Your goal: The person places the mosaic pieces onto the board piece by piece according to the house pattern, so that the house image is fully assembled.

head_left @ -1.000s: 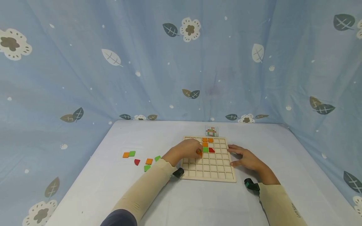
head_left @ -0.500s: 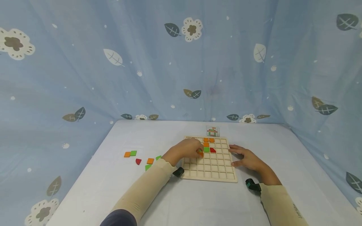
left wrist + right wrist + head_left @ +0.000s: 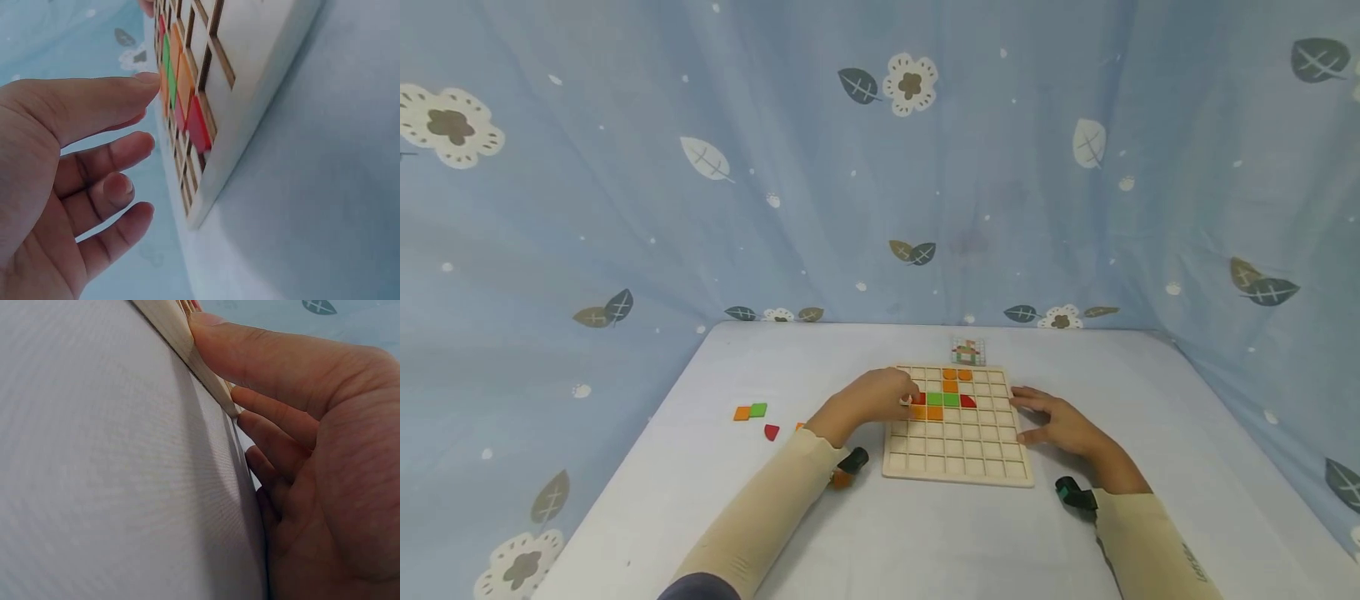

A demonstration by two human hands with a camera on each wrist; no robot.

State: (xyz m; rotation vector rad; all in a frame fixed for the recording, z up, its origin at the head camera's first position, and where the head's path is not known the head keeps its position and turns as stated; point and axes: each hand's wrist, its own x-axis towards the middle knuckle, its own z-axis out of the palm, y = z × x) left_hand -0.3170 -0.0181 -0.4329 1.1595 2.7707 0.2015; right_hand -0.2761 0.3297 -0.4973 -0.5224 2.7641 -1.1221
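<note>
A wooden grid board lies on the white table with coloured tiles in several cells. My left hand is over the board's left side, its fingers loosely bent. In the left wrist view its thumb tip is right at the tiles, and nothing shows between thumb and fingers. Close by are a green tile, an orange tile and a red tile near the board's edge. My right hand rests along the right edge, thumb and fingertips touching the wooden rim.
Loose on the left of the table are an orange square, a green square and a red quarter-round. My left sleeve covers other pieces. A small pattern card lies behind the board.
My left hand has shifted left across the board, uncovering a green tile, orange tiles and a red one. My right hand stays at the board's right edge.
</note>
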